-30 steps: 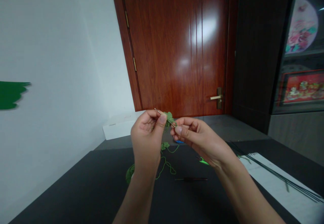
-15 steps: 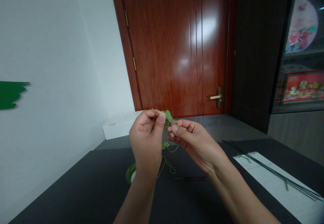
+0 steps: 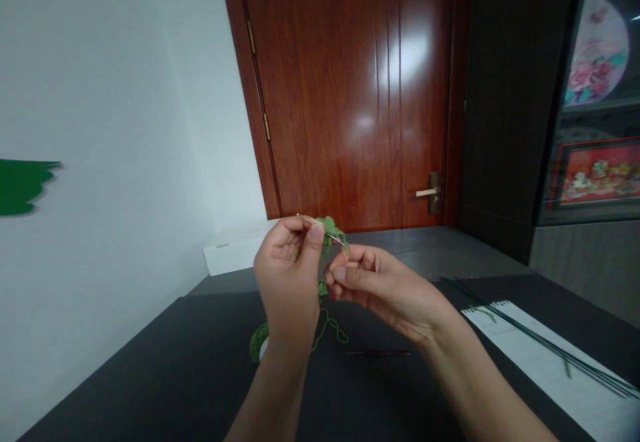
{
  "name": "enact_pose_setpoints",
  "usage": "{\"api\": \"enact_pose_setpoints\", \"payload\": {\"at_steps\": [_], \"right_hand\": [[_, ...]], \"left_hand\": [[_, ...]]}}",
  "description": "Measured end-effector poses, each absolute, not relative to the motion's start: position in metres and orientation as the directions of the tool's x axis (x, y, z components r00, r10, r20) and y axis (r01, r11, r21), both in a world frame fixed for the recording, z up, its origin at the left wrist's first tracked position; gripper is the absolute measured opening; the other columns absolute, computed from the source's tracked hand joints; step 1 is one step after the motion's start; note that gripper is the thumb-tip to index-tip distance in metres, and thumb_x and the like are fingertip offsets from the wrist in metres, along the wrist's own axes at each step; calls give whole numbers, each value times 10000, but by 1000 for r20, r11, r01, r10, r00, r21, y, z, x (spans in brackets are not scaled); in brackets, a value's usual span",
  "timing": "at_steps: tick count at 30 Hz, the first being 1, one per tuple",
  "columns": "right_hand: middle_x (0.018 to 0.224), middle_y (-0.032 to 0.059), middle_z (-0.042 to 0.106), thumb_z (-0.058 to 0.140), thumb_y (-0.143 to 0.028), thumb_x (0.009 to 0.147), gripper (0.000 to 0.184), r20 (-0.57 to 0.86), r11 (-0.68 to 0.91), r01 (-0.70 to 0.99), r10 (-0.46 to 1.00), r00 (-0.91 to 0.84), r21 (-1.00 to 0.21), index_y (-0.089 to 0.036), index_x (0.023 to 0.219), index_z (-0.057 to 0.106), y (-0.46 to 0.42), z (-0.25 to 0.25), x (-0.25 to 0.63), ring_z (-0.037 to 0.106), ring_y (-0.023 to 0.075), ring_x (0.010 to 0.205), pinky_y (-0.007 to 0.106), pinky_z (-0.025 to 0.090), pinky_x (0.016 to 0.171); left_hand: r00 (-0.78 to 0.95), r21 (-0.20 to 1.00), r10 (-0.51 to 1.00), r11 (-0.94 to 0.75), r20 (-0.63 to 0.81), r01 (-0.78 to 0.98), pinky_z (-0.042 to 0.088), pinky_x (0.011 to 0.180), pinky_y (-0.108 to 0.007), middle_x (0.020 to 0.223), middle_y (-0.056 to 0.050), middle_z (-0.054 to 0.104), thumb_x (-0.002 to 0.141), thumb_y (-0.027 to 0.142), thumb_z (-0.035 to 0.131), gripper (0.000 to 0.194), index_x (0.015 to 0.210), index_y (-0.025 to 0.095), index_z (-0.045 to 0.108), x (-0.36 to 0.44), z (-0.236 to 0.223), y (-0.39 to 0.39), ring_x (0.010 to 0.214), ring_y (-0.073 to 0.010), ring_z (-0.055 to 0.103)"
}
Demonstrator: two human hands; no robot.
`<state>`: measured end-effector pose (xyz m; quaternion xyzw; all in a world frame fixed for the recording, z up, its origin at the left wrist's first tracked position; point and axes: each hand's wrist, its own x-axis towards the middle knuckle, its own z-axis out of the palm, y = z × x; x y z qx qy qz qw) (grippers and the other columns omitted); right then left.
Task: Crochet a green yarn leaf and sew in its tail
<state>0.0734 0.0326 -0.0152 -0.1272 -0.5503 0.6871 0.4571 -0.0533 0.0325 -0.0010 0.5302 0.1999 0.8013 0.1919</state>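
My left hand (image 3: 287, 265) is closed, pinching a small green crocheted piece (image 3: 330, 227) together with a thin metal needle (image 3: 336, 238). The needle runs slantwise past the thumb, one end poking out at upper left and the other toward my right hand. Just below that right end, my right hand (image 3: 380, 279) is closed, thumb against fingers, with a green yarn strand (image 3: 347, 250) reaching down to its fingertips. Behind the hands, another green crocheted bit (image 3: 323, 289) shows in part. Loose green yarn (image 3: 330, 325) trails over the dark table from behind my left wrist.
A ball of green yarn (image 3: 257, 342) sits partly behind my left forearm. A slim dark stick-like tool (image 3: 379, 353) lies on the table (image 3: 210, 362). At right, dark green stems (image 3: 550, 349) cross a white paper sheet (image 3: 530, 369). A white box (image 3: 237, 250) stands by the wall.
My right hand has moved down and slightly left, off the needle's end. A yarn strand now shows between the needle and its fingers. My left hand has hardly moved.
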Motion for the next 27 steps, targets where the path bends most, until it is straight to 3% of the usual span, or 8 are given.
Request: {"api": "enact_pose_setpoints", "payload": {"at_steps": [3,6,9,15,27], "right_hand": [[863,24,750,899,-323,730,313,364,150,-411,777,-514,-899,-160,919,711,32,-13,79,672,108,735,251,524,747],[893,34,770,884,-354,748,328,401,190,-442,796,-453,-876,-176,970,720,32,-11,82,692,122,747,264,539,743],[844,33,762,853,-402,779,284,401,145,-516,809,-430,-844,-164,885,742,31,-9,79,680,104,712,238,542,716],[663,-9,700,867,-339,773,254,367,67,-598,842,-396,-799,-147,711,712,29,-10,68,616,63,591,174,498,612],[663,-22,692,882,-236,740,223,308,-155,-701,818,-486,-696,-146,737,678,30,-14,61,593,61,591,192,493,633]], "left_hand": [[-375,524,529,-843,762,-124,544,673,-218,763,10,671,853,117,744,126,777,180,666,-53,1,32,712,-113,649],[-390,510,524,-847,757,-147,538,683,-214,771,7,662,855,109,738,133,773,182,664,-53,2,31,725,-112,639],[-395,520,526,-844,753,-132,537,712,-220,789,-2,665,859,125,741,117,785,180,669,-53,2,30,758,-120,644],[-385,522,533,-841,754,-141,541,723,-218,792,-1,675,844,117,749,107,792,174,674,-50,1,28,765,-119,650],[-393,520,522,-846,757,-121,531,714,-211,778,9,668,856,122,744,107,800,179,673,-48,0,28,749,-117,637]]}}
